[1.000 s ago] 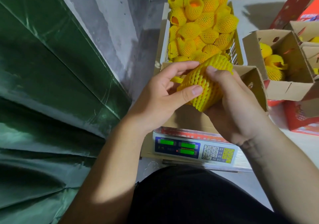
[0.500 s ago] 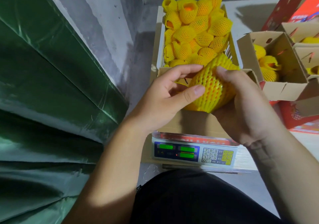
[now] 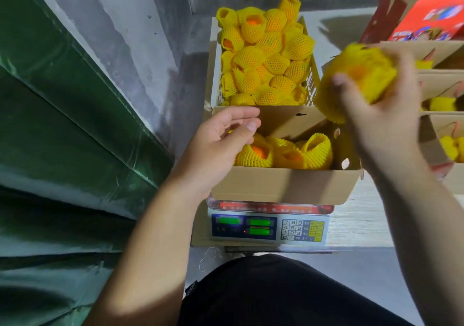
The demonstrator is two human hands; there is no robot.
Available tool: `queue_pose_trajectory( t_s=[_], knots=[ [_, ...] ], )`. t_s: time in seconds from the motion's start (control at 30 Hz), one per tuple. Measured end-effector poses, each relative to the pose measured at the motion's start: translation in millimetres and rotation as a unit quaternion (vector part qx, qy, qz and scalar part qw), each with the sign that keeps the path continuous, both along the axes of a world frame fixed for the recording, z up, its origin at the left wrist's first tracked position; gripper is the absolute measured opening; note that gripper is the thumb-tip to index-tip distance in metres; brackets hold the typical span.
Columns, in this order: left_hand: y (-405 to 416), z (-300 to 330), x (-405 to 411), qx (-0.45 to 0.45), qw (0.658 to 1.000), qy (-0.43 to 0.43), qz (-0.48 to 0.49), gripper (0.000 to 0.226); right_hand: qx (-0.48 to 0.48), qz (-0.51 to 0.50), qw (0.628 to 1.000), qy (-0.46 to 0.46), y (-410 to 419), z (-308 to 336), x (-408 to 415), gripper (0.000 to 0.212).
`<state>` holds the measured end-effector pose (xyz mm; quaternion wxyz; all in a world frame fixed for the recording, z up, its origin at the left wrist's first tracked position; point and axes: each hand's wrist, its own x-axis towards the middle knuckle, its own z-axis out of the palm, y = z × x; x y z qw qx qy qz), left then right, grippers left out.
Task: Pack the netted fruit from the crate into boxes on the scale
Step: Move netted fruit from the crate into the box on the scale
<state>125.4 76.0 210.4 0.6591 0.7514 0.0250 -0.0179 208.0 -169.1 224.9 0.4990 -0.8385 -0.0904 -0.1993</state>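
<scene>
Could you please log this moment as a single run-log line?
right hand: grips netted fruit, raised right of crate | left hand: empty, over box | box on scale: holds netted fruit

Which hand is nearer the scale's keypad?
Left. The left hand sits at the box's left edge, just above the scale's keypad. The right hand is raised higher right, holding a netted fruit.

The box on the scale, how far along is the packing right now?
Done: a few netted fruit lie in the box on the scale. In hand: the right hand grips another netted fruit off to the right; the left hand hovers, holding nothing. Left: the crate is still heaped.
</scene>
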Motion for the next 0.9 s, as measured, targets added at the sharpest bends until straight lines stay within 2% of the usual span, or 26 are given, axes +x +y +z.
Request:
queue_pose_trajectory(
  t_s=[0.03, 0.1, 0.17, 0.23, 0.37, 0.57, 0.9],
  knots=[
    [0, -1, 0, 0.006, 1.0, 0.003, -0.002, 0.022, -0.057, 0.042, 0.997, 0.036, 9, 6, -10, 0.068],
    [0, -2, -1, 0.025, 1.0, 0.011, -0.007, 0.023, -0.194, 0.158, 0.957, 0.145, 6, -2, -16, 0.092],
    [2, -5, -3, 0.04, 0.999, 0.019, -0.009, 0.024, -0.278, 0.162, 0.932, 0.167, -1, -2, -10, 0.092],
    [3, -7, -5, 0.044, 0.999, 0.024, -0.002, 0.025, -0.268, 0.149, 0.939, 0.155, -1, 2, -17, 0.08],
    [6, -8, -8, 0.051, 0.998, 0.026, 0.018, 0.023, -0.245, 0.199, 0.937, 0.149, 5, -3, -29, 0.065],
    [8, -8, -12, 0.061, 0.998, 0.025, 0.02, 0.02, -0.21, 0.259, 0.929, 0.162, 21, -9, -32, 0.064],
    [6, -7, 0, 0.072, 0.997, 0.017, 0.009, 0.021, -0.181, 0.29, 0.924, 0.169, 31, -13, -21, 0.058]
  ],
)
